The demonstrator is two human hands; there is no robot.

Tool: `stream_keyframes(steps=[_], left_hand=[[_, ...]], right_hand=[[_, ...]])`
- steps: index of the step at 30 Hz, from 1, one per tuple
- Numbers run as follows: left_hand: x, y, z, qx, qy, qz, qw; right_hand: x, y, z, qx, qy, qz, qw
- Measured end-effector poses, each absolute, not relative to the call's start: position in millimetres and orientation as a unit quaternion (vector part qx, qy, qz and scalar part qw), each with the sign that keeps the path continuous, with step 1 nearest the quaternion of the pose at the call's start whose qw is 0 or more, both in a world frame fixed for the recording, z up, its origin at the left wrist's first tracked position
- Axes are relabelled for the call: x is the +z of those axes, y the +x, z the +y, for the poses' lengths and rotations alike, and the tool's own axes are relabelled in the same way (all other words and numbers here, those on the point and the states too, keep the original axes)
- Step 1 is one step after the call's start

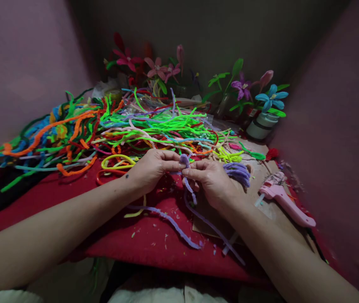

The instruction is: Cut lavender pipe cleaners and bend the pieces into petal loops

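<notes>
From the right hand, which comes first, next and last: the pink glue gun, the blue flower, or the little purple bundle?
1. Purple bundle, just beside the right hand.
2. Pink glue gun, farther right on the table.
3. Blue flower, far back right.

Pink glue gun (pixel 285 200) beside finished flowers (pixel 269 99).

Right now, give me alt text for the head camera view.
Two bare hands, left hand and right hand, pinch a lilac pipe cleaner over a red cloth. A heap of colourful pipe cleaners lies behind, a pink glue gun at right, pipe-cleaner flowers at back.
</notes>
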State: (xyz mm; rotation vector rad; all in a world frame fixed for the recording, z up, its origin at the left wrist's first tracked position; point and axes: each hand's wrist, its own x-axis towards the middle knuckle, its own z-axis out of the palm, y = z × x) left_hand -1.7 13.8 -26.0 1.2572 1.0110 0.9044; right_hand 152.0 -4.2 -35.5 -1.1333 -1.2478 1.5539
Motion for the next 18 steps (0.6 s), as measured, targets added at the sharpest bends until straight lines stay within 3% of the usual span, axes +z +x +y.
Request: stream_keyframes(steps=[3, 9, 18], left_hand=[[-23.2, -2.9, 14.2, 0.380, 0.561, 0.426, 0.599], [-8.2, -3.1, 7.8, 0.377, 0.684, 0.466, 0.416], [-9.9, -3.9, 6.9, 0.390, 0.721, 0.479, 0.315]], right_hand=[[-35.5, 151.6, -3.8, 0.619, -0.450, -0.491, 0.417], [-32.9, 149.8, -6.2, 0.613, -0.462, -0.508, 0.391], [-34.4, 145.3, -9.9, 0.638, -0.448, -0.481, 0.401]])
